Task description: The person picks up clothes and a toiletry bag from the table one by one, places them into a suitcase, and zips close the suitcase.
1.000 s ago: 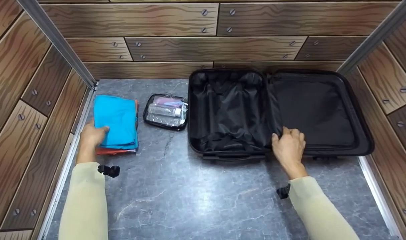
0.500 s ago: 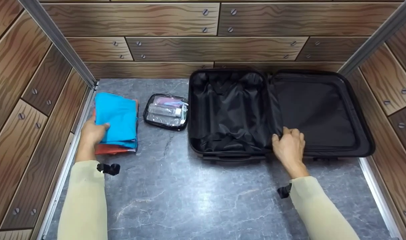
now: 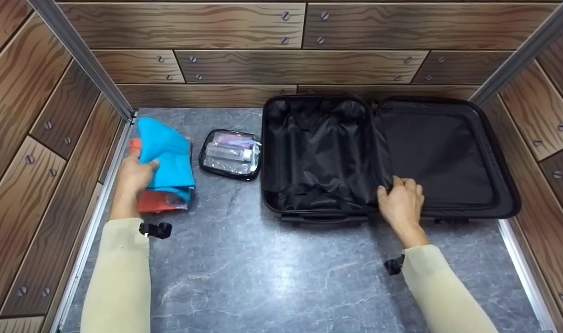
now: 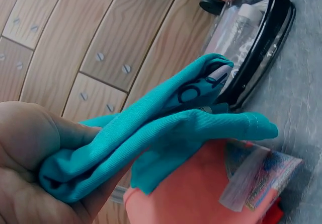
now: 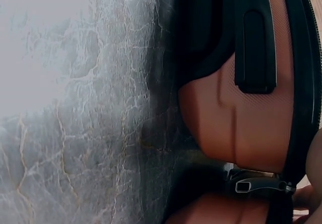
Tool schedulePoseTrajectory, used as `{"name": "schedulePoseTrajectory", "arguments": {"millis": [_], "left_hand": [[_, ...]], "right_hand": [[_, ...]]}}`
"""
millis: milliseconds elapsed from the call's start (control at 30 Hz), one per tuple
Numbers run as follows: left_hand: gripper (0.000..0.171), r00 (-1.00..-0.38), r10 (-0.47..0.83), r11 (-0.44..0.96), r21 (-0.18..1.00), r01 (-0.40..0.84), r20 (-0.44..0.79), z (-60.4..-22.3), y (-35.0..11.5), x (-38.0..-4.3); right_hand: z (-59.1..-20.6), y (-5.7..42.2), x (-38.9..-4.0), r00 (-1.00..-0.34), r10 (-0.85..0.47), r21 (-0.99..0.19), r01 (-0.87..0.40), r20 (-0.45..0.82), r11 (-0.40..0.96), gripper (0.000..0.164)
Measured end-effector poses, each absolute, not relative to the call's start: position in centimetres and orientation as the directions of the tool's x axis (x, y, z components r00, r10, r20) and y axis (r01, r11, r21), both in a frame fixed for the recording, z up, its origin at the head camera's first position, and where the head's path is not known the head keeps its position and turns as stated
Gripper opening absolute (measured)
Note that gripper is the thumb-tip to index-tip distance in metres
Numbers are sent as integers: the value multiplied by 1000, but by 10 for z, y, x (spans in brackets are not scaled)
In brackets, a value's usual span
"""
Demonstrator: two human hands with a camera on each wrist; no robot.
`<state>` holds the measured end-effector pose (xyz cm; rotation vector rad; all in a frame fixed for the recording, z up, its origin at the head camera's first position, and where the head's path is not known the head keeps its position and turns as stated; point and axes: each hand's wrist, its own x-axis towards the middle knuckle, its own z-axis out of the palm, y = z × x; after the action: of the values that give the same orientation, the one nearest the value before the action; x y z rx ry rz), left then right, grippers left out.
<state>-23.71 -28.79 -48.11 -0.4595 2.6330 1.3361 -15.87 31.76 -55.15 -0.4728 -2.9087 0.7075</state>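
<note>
My left hand (image 3: 136, 175) grips a folded blue T-shirt (image 3: 168, 150) by its near-left side, thumb on top. In the left wrist view the T-shirt (image 4: 151, 118) shows a doubled fold and dark printed lettering, its far end opening out. Beneath it lies an orange folded garment (image 3: 159, 202) with a patterned patch at its corner. My right hand (image 3: 401, 203) holds the near inner edge of a black-lined suitcase (image 3: 318, 157), which lies spread open, fingers curled over the edge where its halves meet. The right wrist view shows the suitcase's reddish-brown outer shell (image 5: 251, 138).
Between clothes and suitcase, close to the suitcase's left side, lies a clear toiletry pouch (image 3: 230, 155) with black trim and a bottle inside. Wood-patterned walls (image 3: 244, 67) enclose the grey marbled surface (image 3: 244, 268) at the back and both sides.
The left hand has lifted the blue T-shirt and moved it slightly away and to the right, uncovering more of the orange garment. The right hand stays on the suitcase edge.
</note>
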Motion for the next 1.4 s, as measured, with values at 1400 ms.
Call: {"name": "schedulePoseTrajectory", "arguments": {"millis": [1400], "left_hand": [[49,-997,42,588,808,-31,-68,-421,-103,-269]], "right_hand": [[-556,317,-157,-946,307,-452,231,102,862,58]]}}
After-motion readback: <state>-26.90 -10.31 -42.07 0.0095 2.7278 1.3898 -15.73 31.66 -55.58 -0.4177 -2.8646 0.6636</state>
